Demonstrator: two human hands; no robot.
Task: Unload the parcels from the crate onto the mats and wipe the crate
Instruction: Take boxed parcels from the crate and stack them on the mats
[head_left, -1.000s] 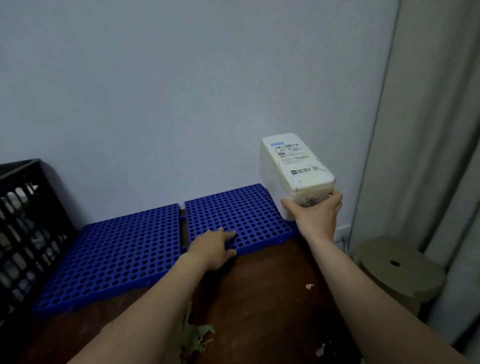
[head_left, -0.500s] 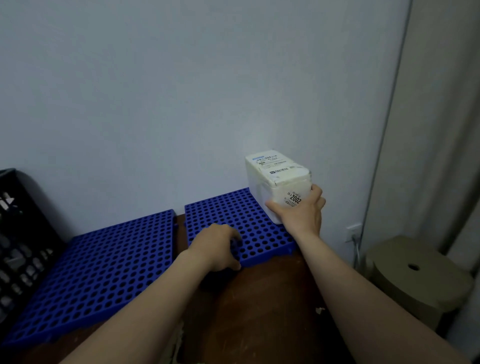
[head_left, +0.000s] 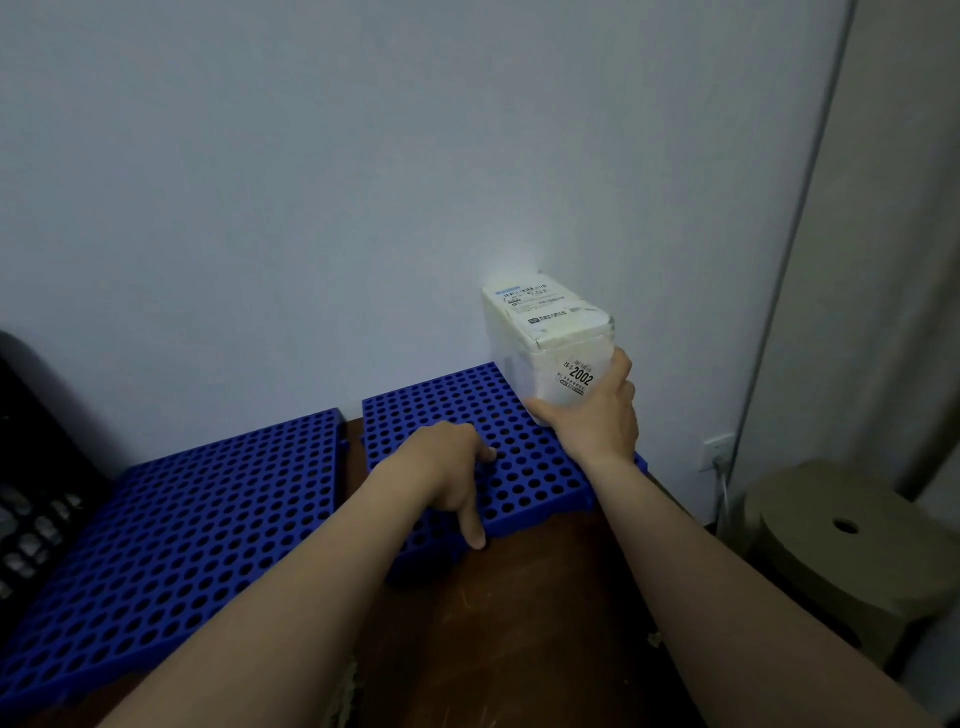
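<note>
**White parcel held at the far right corner of the right mat**

The black crate (head_left: 31, 509) shows only as a dark latticed wall at the left edge. Pale shapes sit behind its openings, but they are too dim to identify.

Two blue perforated mats lie side by side on the brown surface (head_left: 519, 634), against the pale wall, with a narrow gap between them. The left mat (head_left: 182, 530) lies just beside the crate and carries nothing. The right mat (head_left: 524, 467) has both hands on or over it.

The right hand (head_left: 592, 421) grips the white parcel (head_left: 545, 338) at its near end. The thumb lies under the near left corner and the fingers wrap up the right side. The parcel is a rectangular box with a barcode label on top and a sticker reading "2002" on the near face. It sits at the mat's far right corner, close to the wall; I cannot tell if its base touches the mat.

The left hand (head_left: 447, 467) holds the right mat at its near left part, fingers bent on top and thumb pointing down the front edge.

An olive round stool (head_left: 841, 551) stands at the right, below a wall socket (head_left: 719, 449).
</note>
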